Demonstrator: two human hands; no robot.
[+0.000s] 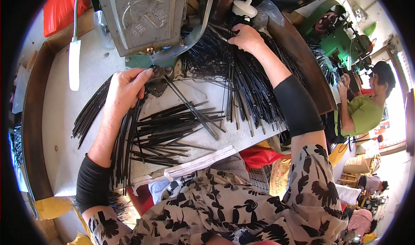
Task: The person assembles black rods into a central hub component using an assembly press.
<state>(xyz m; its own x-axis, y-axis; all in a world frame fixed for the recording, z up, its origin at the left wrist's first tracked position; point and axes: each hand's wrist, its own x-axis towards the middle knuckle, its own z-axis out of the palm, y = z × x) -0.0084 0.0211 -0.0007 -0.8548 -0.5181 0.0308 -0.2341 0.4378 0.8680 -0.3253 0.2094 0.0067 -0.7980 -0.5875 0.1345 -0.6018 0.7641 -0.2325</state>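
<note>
Thin black metal rods, much like umbrella ribs, lie in heaps on a pale worktable. My left hand is closed beside the machine's working head, thumb and fingertips pressed together. Black rods hang down from under that hand, and a fan of rods lies to its left. Two or so rods slant from the working head toward me. At the upper right my right hand is closed at the top of a big bundle of black rods; its fingertips are partly hidden among them.
A loose rod pile lies in front of the grey machine. A white lamp hangs at left. Brown raised edging borders the table. A white lid stands at the back. At right, a co-worker sits near a green machine.
</note>
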